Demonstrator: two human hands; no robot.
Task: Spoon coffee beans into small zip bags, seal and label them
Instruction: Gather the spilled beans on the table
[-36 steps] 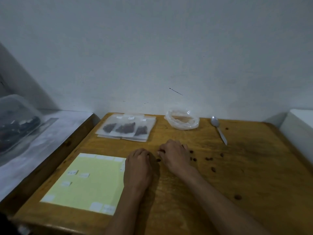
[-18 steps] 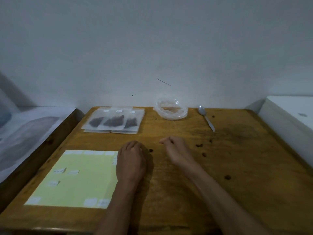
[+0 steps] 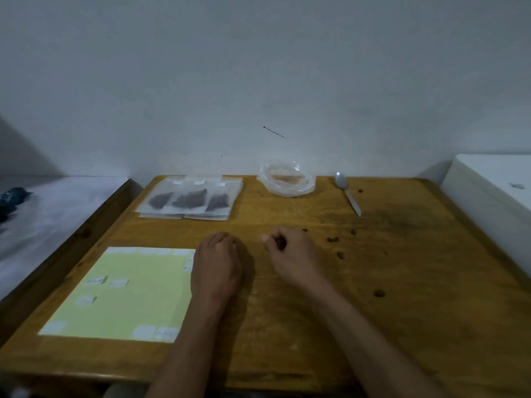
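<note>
Both hands rest on the table (image 3: 287, 326): left hand (image 3: 216, 265) loosely curled, grasp not discernible; right hand (image 3: 290, 252) pinching coffee beans (image 3: 280, 242). Filled zip bags (image 3: 189, 200) lie beyond the left hand, loose beans (image 3: 333, 239) right of the right hand.

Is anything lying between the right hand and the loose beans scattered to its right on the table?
Nothing visible. The right hand rests on bare wood, and the nearest loose beans lie just to its right with open table between. The spoon lies farther back, out of that path.
</note>
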